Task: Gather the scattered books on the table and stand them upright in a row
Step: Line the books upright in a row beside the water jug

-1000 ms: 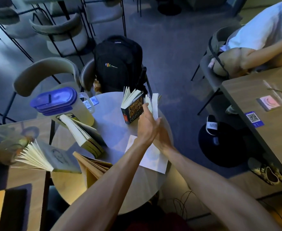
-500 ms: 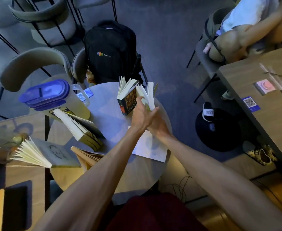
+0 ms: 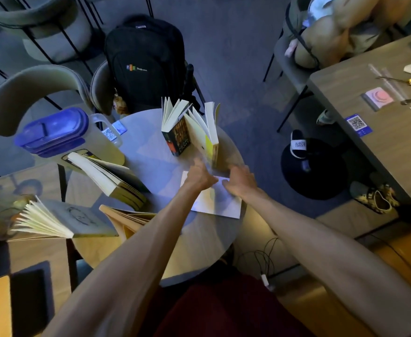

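Head view looks down on a round table (image 3: 148,242); two books already stand upright at its far edge, a dark-covered book (image 3: 178,139) and, touching its right side, a yellow book (image 3: 211,142), both with pages fanned open at the top; the left hand (image 3: 199,177) and right hand (image 3: 241,182) sit just in front of the yellow book, low over a flat white book (image 3: 218,200) that lies on the tabletop; motion blur hides the fingers, so I cannot tell whether either hand is clasping anything, though neither appears closed around the yellow book. More books wait to the left: a cream book (image 3: 107,177) leaning near the pitcher (image 3: 61,137), a tan open book (image 3: 126,220) near the front edge, and a fanned book (image 3: 54,221) on the neighbouring table. Judging from this, the step in hand is taking up the flat white book to add it to the row; doing it well likely means sliding fingertips under one edge, pinching the covers closed so the pages do not splay, then setting it spine-vertical tight against the yellow book; a steadying hand on the standing pair would help, since their fanned pages look ready to tip them.
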